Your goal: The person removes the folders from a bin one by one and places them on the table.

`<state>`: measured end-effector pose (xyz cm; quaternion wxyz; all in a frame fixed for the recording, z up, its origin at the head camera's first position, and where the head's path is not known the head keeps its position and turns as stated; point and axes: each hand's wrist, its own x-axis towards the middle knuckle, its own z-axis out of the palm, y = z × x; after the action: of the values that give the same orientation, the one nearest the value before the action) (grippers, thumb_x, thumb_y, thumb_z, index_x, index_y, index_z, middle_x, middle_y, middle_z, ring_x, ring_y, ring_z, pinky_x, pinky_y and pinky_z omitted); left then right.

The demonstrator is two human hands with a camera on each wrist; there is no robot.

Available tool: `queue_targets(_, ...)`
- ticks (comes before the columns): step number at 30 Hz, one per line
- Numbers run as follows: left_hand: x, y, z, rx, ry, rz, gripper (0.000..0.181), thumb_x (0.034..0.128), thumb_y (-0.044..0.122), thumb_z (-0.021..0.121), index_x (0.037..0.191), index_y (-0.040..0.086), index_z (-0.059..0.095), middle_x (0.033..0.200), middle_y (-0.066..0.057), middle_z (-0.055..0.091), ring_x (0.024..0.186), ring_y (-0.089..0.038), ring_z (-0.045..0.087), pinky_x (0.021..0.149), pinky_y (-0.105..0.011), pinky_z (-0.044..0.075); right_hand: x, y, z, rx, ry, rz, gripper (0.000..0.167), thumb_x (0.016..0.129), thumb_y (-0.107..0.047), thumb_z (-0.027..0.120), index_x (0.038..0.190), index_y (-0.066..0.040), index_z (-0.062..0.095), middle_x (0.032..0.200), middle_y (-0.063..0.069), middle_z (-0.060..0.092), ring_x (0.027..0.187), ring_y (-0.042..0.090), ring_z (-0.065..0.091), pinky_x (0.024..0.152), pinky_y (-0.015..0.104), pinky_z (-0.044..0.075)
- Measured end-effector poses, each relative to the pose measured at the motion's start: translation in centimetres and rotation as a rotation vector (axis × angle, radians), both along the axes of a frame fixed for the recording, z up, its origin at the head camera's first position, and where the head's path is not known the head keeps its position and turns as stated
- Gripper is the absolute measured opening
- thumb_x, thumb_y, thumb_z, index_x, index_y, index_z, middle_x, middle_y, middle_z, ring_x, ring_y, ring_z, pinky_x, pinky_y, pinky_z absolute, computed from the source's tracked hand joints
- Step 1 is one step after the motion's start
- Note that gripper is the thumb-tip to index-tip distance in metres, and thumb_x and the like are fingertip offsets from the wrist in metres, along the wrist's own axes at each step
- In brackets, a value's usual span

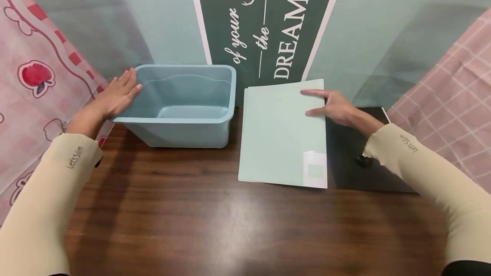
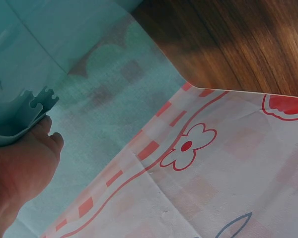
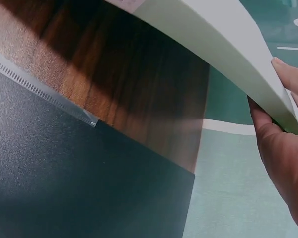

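Note:
A light blue plastic bin (image 1: 188, 135) stands on the table at the left, its open top facing up. My left hand (image 1: 119, 93) grips its left rim; in the left wrist view, that hand (image 2: 27, 171) is seen at the rim's ribbed underside. To the right of the bin, a pale green folder (image 1: 281, 135) with a white label pocket is held up off the table. My right hand (image 1: 337, 107) pinches its right edge, index finger and another finger lying across the front. In the right wrist view the folder (image 3: 228, 39) looks slightly bowed between the fingers.
A black folder (image 1: 341, 156) lies flat on the brown wooden table (image 1: 215, 216), partly under the right forearm. Behind stands a pale green backdrop (image 1: 168, 12) with a dark lettered panel. Pink patterned cloths (image 1: 30, 41) border the left and right sides.

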<state>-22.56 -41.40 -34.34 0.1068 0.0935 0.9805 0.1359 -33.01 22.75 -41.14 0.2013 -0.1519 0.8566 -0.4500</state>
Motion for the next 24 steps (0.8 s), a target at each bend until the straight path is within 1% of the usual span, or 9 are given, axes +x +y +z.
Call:
queue_targets(2,0.2,0.3,-0.1,0.001,0.007,0.009,0.075,0.1155,0.044,0.013,0.162,-0.007,-0.016,0.171,-0.028,-0.021,0.16,-0.045,-0.017,0.129,-0.059,-0.012,-0.6,0.1,-0.6,0.045,0.028,0.039,0.08,0.086,-0.02,0.091,0.157,-0.025,0.055,0.159,0.007,0.054,0.138,0.018,0.056,0.105,0.028,0.054)
queue_targets(4,0.5,0.6,-0.2,0.003,0.012,0.02,0.075,0.1155,0.044,0.014,0.162,-0.007,-0.016,0.171,-0.028,-0.021,0.16,-0.045,-0.017,0.129,-0.058,-0.012,-1.2,0.1,-1.3,0.057,0.032,0.071,0.08,0.086,-0.019,0.09,0.157,-0.023,0.054,0.164,0.007,0.048,0.149,0.022,0.044,0.116,0.04,0.046)
queue_targets(6,0.8,0.9,-0.4,0.003,0.022,0.033,0.075,0.1155,0.044,0.014,0.162,-0.006,-0.016,0.171,-0.028,-0.02,0.16,-0.045,-0.017,0.129,-0.059,-0.012,-1.8,0.1,-1.9,0.052,0.028,0.091,0.079,0.087,-0.017,0.09,0.157,-0.021,0.054,0.166,0.007,0.045,0.154,0.026,0.037,0.122,0.051,0.038)
queue_targets(7,1.0,1.0,-0.4,0.003,0.028,0.039,0.075,0.1155,0.044,0.014,0.162,-0.006,-0.016,0.171,-0.028,-0.02,0.16,-0.045,-0.016,0.129,-0.059,-0.011,-2.1,0.1,-2.3,0.049,0.027,0.103,0.079,0.087,-0.016,0.089,0.158,-0.02,0.054,0.167,0.008,0.043,0.155,0.026,0.034,0.123,0.054,0.036)
queue_targets(9,1.3,1.3,-0.5,0.007,0.038,0.052,0.075,0.1155,0.045,0.014,0.162,-0.006,-0.016,0.171,-0.027,-0.021,0.16,-0.046,-0.016,0.129,-0.058,-0.011,-2.7,0.0,-2.8,0.045,0.021,0.12,0.079,0.087,-0.015,0.089,0.158,-0.019,0.054,0.166,0.01,0.044,0.153,0.028,0.036,0.121,0.056,0.037)
queue_targets(13,1.3,1.5,-0.3,0.007,0.036,0.049,0.075,0.1155,0.044,0.013,0.162,-0.007,-0.016,0.17,-0.028,-0.021,0.16,-0.046,-0.016,0.129,-0.059,-0.011,-2.8,-0.2,-3.7,0.048,0.003,0.144,0.078,0.089,-0.012,0.087,0.159,-0.015,0.052,0.164,0.014,0.045,0.147,0.031,0.044,0.116,0.056,0.043)
queue_targets(15,1.3,1.5,-0.3,0.006,0.036,0.048,0.075,0.1155,0.044,0.014,0.162,-0.007,-0.015,0.171,-0.028,-0.021,0.16,-0.046,-0.016,0.129,-0.059,-0.011,-3.0,-0.2,-4.1,0.054,0.002,0.153,0.078,0.089,-0.011,0.087,0.159,-0.013,0.051,0.164,0.016,0.046,0.147,0.033,0.045,0.116,0.056,0.043)
queue_targets(22,1.2,1.4,-0.3,0.002,0.03,0.049,0.074,0.1157,0.044,0.014,0.162,-0.006,-0.016,0.171,-0.027,-0.021,0.16,-0.045,-0.017,0.129,-0.058,-0.012,-3.3,-0.3,-4.9,0.073,-0.012,0.192,0.078,0.09,-0.012,0.086,0.159,-0.01,0.05,0.166,0.019,0.041,0.157,0.039,0.029,0.122,0.064,0.033)
queue_targets(24,1.2,1.4,-0.4,-0.001,0.025,0.051,0.074,0.1158,0.043,0.014,0.162,-0.006,-0.016,0.17,-0.027,-0.022,0.16,-0.045,-0.018,0.129,-0.058,-0.012,-3.4,-0.3,-5.1,0.082,-0.021,0.195,0.078,0.09,-0.013,0.086,0.159,-0.01,0.05,0.165,0.02,0.043,0.157,0.039,0.03,0.121,0.064,0.034)
